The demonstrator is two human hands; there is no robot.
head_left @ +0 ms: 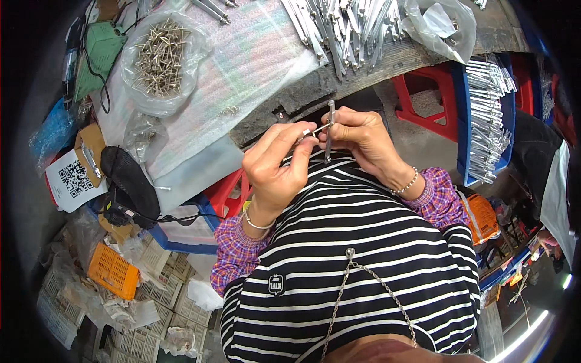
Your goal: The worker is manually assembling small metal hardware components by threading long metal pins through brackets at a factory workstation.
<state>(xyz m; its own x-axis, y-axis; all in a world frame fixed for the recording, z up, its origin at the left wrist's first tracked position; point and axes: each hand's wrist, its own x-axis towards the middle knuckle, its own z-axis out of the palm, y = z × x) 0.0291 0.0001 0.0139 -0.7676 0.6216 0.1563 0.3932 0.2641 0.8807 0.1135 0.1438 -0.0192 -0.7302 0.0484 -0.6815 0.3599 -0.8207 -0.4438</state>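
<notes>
My right hand (365,140) pinches a short, narrow silver metal bar (330,145) upright between thumb and fingers, just above my striped clothing. My left hand (275,166) is closed on a thin metal rod (317,129), whose far end meets the bar near its middle. Whether the rod passes into the bar or only touches it, I cannot tell. Past my left hand on the bench, a clear plastic bag (130,75) lies open with many small metal screws (162,57) in it. Several long silver metal strips (348,27) lie heaped at the bench's far side.
A blue crate (461,130) full of metal strips stands at the right, beside a red stool (445,100). Another clear bag (463,39) sits at the bench's right end. At the left are a black case (124,175), a printed card (72,180) and an orange basket (113,271).
</notes>
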